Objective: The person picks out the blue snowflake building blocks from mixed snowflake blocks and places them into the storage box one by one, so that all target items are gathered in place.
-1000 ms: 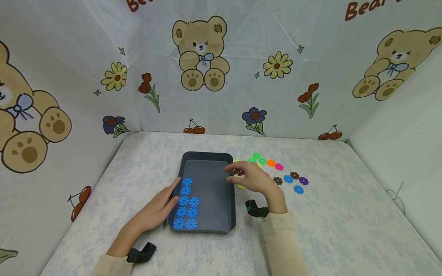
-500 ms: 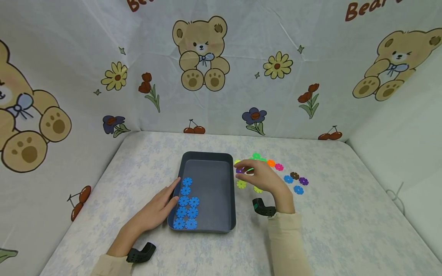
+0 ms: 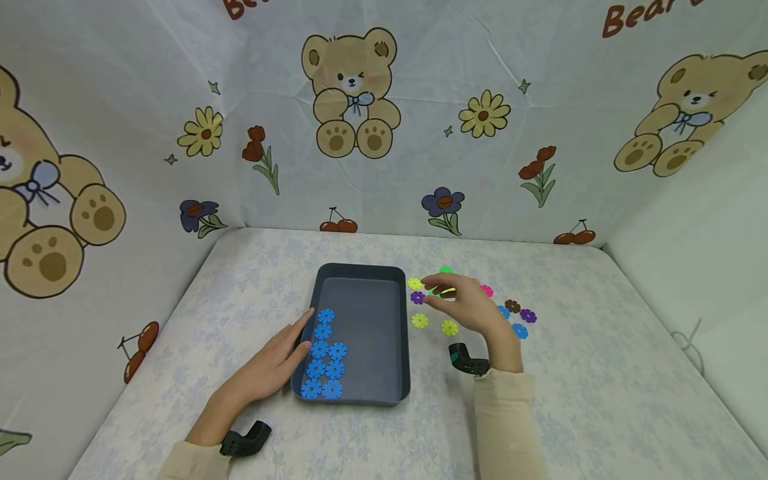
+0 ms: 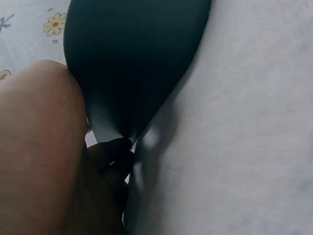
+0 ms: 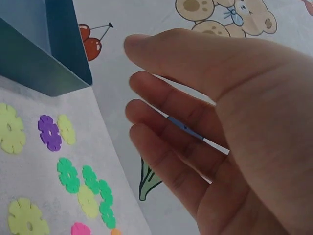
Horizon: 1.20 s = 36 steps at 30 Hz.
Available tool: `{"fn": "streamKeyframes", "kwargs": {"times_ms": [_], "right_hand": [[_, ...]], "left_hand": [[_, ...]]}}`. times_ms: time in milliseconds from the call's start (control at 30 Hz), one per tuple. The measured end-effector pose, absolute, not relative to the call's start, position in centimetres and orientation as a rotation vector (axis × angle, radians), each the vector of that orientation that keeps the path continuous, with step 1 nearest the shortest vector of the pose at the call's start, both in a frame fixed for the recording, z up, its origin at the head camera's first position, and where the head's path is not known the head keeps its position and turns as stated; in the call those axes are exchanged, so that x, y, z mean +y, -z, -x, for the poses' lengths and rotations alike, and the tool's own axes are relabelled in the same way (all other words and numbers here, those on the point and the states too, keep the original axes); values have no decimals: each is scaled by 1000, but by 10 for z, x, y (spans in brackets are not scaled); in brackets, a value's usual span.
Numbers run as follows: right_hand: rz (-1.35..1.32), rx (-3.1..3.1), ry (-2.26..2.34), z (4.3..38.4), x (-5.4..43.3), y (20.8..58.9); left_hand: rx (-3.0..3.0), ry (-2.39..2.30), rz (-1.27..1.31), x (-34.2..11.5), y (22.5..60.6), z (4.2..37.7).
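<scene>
In the head view my left hand (image 3: 273, 363) holds the left rim of a dark grey tray (image 3: 381, 393), its thumb over the rim; the left wrist view shows dark, partly hidden fingertips at the tray's outer wall (image 4: 137, 54). Several blue notched flower discs (image 3: 320, 350) lie in the tray along its left side. To the right of the tray, my right hand (image 3: 474, 310) hovers over the loose discs, fingers loosely bent, thumb apart, holding nothing. Near its fingertips lie a purple disc (image 3: 417, 298) and a yellow disc (image 3: 415, 283). Green discs (image 5: 68, 175) show in the right wrist view.
Beyond the right hand lie a pink disc (image 3: 487, 291), a brown disc (image 3: 513, 306), another purple disc (image 3: 528, 316) and a blue disc (image 3: 520, 331). Two yellow discs (image 3: 449, 327) lie nearer the front. A bear-printed cloth (image 3: 414, 173) hangs behind the table.
My right hand has moved right, from over the tray's right rim to above the loose discs, baring purple and yellow ones. The left hand and tray have stayed put.
</scene>
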State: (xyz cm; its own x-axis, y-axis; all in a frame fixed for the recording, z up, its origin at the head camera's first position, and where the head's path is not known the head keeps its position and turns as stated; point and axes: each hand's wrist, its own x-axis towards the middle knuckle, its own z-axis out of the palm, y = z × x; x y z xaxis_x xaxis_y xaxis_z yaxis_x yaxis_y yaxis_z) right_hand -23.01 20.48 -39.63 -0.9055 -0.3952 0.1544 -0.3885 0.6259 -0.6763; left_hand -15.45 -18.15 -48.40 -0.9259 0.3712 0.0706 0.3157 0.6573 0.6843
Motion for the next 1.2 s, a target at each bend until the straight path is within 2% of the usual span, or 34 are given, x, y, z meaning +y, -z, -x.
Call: {"fn": "streamKeyframes", "kwargs": {"times_ms": [1200], "right_hand": [[45, 3046, 1214, 233, 265, 417]], "left_hand": [[2772, -1133, -560, -182, 483, 155]]}}
